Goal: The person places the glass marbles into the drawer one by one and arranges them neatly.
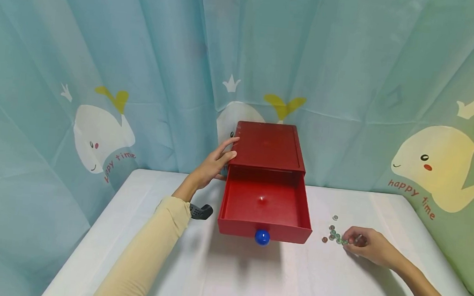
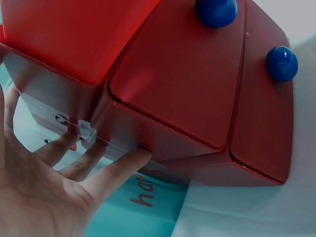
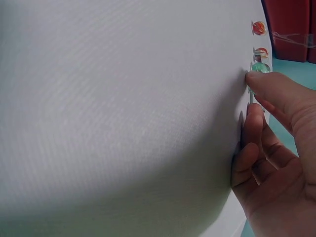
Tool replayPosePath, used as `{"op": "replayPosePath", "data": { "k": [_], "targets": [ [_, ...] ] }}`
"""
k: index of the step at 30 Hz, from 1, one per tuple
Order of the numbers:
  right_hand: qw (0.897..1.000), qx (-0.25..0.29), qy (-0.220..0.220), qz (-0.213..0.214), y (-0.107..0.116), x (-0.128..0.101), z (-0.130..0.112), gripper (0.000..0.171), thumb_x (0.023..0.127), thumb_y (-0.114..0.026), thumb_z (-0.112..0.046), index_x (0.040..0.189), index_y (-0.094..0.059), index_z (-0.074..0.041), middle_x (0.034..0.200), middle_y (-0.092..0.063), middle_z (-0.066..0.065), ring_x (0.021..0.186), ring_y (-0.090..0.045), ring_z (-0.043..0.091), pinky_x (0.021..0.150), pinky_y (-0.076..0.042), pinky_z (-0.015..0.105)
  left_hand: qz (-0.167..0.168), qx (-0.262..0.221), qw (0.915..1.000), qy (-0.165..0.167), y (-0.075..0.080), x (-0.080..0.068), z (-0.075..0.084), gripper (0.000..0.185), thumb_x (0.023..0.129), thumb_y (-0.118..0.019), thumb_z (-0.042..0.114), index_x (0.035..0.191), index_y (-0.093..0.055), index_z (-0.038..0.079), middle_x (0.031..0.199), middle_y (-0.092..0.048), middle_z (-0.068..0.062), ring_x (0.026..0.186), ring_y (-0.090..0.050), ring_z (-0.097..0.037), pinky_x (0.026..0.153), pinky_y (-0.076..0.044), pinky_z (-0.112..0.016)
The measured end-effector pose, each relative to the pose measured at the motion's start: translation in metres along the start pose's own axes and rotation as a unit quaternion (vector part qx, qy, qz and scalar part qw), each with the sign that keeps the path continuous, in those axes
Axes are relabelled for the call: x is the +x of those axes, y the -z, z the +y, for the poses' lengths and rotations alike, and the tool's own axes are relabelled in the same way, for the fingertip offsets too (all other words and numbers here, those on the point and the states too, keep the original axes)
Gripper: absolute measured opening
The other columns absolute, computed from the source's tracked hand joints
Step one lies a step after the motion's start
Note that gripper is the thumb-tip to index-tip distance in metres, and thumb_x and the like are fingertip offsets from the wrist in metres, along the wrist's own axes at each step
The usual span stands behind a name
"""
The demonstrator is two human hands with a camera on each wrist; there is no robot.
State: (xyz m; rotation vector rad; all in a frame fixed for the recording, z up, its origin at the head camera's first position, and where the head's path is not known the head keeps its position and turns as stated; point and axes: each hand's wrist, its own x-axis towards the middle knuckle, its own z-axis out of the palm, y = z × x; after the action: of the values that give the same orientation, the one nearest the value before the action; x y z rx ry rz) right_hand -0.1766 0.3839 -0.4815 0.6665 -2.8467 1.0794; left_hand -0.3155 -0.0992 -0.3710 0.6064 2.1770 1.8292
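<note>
A red drawer cabinet [image 1: 268, 143] stands at the back middle of the table, its top drawer [image 1: 253, 201] pulled out, with a blue knob [image 1: 262, 237] on the front. My left hand [image 1: 210, 167] rests against the cabinet's left side, fingers spread; the left wrist view shows the fingertips [image 2: 143, 155] at the side wall. On the right of the table lie several small glass marbles [image 1: 332, 234], green and reddish. Over their near end is my right hand [image 1: 370, 246], thumb and forefinger around a greenish marble [image 1: 345, 242], the other fingers curled.
Two shut drawers with blue knobs [image 2: 281, 64] sit below the pulled-out one. The white table [image 1: 159, 263] ends at a blue-green curtain [image 1: 176, 67] printed with whales, close behind the cabinet. Clear tape [image 2: 86, 131] runs along the cabinet's side.
</note>
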Motion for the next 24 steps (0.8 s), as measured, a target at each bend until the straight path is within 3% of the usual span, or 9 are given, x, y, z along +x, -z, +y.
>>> {"op": "replayPosePath", "data": {
  "k": [8, 24],
  "targets": [
    [1.000, 0.002, -0.002, -0.001, -0.0003, -0.0005, 0.0010, 0.018, 0.085, -0.079, -0.003, 0.093, -0.068, -0.015, 0.079, -0.056, -0.012, 0.064, -0.047, -0.001, 0.054, -0.039, 0.023, -0.002, -0.007, 1.0000, -0.001, -0.0004, 0.0009, -0.0014, 0.059, 0.103, -0.049, 0.044, 0.159, -0.031, 0.041, 0.162, -0.037, -0.008, 0.141, -0.045, -0.035, 0.096, -0.048, -0.070],
    [1.000, 0.003, -0.005, -0.004, -0.0007, -0.0005, 0.0012, 0.018, 0.085, -0.078, -0.002, 0.093, -0.068, -0.014, 0.079, -0.056, -0.010, 0.064, -0.046, -0.001, 0.053, -0.039, 0.023, 0.000, -0.005, 1.0000, -0.004, -0.0001, 0.0003, -0.0015, 0.058, 0.103, -0.050, 0.045, 0.158, -0.032, 0.043, 0.161, -0.038, -0.008, 0.140, -0.047, -0.033, 0.093, -0.051, -0.067]
  ]
}}
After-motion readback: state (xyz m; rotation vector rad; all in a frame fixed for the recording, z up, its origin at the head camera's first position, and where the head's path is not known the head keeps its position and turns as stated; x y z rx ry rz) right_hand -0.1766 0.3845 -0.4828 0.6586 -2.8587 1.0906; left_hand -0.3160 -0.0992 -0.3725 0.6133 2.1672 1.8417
